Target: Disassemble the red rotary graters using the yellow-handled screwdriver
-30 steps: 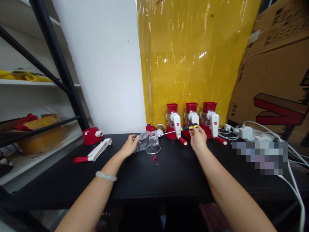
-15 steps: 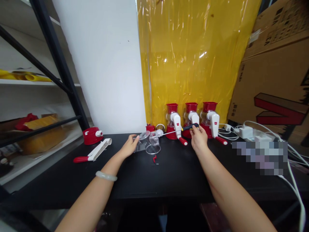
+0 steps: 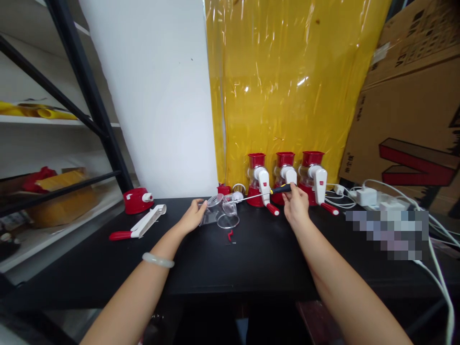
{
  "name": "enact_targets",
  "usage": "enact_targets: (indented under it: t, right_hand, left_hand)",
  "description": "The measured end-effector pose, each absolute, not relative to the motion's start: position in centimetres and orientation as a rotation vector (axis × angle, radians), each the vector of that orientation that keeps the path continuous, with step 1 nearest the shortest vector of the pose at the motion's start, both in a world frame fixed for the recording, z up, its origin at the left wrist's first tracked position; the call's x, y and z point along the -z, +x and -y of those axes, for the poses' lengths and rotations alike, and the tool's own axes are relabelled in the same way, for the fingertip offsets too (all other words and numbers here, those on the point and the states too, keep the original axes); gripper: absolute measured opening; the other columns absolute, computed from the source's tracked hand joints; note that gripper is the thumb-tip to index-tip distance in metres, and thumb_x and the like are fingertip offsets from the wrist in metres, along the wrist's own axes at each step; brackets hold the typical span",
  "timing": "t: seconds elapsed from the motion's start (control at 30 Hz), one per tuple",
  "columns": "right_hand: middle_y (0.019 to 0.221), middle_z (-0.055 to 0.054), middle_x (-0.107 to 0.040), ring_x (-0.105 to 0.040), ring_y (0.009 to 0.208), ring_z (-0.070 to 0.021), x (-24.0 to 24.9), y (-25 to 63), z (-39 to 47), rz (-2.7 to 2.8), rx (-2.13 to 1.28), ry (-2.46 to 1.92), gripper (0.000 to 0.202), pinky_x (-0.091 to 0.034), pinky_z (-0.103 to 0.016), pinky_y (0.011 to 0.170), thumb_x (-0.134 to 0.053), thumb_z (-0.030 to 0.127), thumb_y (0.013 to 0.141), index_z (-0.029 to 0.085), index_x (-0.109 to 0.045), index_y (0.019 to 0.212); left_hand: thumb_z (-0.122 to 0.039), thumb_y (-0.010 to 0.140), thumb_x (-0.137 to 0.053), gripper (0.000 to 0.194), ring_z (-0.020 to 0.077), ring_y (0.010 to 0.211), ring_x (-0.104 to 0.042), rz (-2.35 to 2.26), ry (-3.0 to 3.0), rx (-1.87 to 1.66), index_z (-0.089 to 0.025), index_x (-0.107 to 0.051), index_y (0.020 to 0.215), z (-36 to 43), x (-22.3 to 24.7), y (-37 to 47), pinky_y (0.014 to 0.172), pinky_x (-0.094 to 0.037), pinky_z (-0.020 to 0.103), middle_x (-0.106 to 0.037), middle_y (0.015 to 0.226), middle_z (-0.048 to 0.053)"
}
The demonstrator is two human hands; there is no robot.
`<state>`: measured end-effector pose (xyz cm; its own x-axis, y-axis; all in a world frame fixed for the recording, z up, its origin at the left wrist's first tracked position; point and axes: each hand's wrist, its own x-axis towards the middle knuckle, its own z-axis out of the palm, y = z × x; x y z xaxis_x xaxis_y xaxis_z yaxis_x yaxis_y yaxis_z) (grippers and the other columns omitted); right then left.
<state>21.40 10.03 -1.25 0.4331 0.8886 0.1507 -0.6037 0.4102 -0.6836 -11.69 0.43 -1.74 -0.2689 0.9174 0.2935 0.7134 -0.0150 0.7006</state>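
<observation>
My left hand (image 3: 193, 215) is closed on the left end of a clear plastic grater body (image 3: 215, 211), which lies tilted on the black table. In my right hand (image 3: 296, 203) is a screwdriver (image 3: 279, 189) with a black and yellow handle, gripped by the fingers. Its long metal shaft points left and its tip reaches the clear body; whether it touches a screw is too small to tell. A small red part (image 3: 230, 235) lies just in front of the body, with tiny screws (image 3: 231, 243) beside it.
Three assembled red and white rotary graters (image 3: 257, 179) stand at the back. A red base (image 3: 138, 201) and a white crank with red handle (image 3: 143, 225) lie at left. White cables and chargers (image 3: 365, 195) cover the right side, before a cardboard box (image 3: 406, 110).
The screwdriver has turned slightly in my right hand, and its handle sits a little lower. My left hand and the clear body have hardly moved.
</observation>
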Motion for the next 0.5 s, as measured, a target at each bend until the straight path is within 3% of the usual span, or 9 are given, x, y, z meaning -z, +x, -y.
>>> enact_targets:
  t: [0.13,0.27,0.5]
  right_hand:
    - [0.086,0.003,-0.062,-0.062,0.076,-0.0112,1.07,20.94,-9.86,0.531,-0.928,-0.615,0.053,-0.05,-0.026,0.067,-0.083,0.046,0.056,0.023,-0.046,0.086]
    - [0.086,0.004,-0.06,-0.063,0.077,-0.0117,1.24,20.9,-10.04,0.518,-0.897,-0.559,0.058,-0.052,-0.028,0.07,-0.086,0.042,0.052,0.024,-0.043,0.085]
    - [0.08,0.004,-0.06,-0.062,0.08,-0.0127,1.86,21.49,-10.69,0.542,-0.992,-0.616,0.035,-0.052,-0.028,0.07,-0.076,0.028,0.061,0.022,-0.049,0.082]
  left_hand:
    - [-0.054,0.091,-0.037,0.055,0.028,0.114,-0.058,-2.013,1.702,-1.166,-0.009,-0.047,0.122,-0.37,1.71,-11.64,0.1,-0.041,0.04,-0.061,0.121,0.02]
    - [-0.055,0.09,-0.037,0.055,0.0277,0.115,-0.058,-2.001,1.714,-1.164,-0.01,-0.048,0.121,-0.36,1.7,-11.68,0.101,-0.041,0.04,-0.061,0.121,0.02]
    - [-0.056,0.089,-0.039,0.055,0.0279,0.111,-0.06,-2.01,1.701,-1.181,-0.011,-0.049,0.119,-0.32,1.7,-11.71,0.098,-0.042,0.04,-0.062,0.118,0.018]
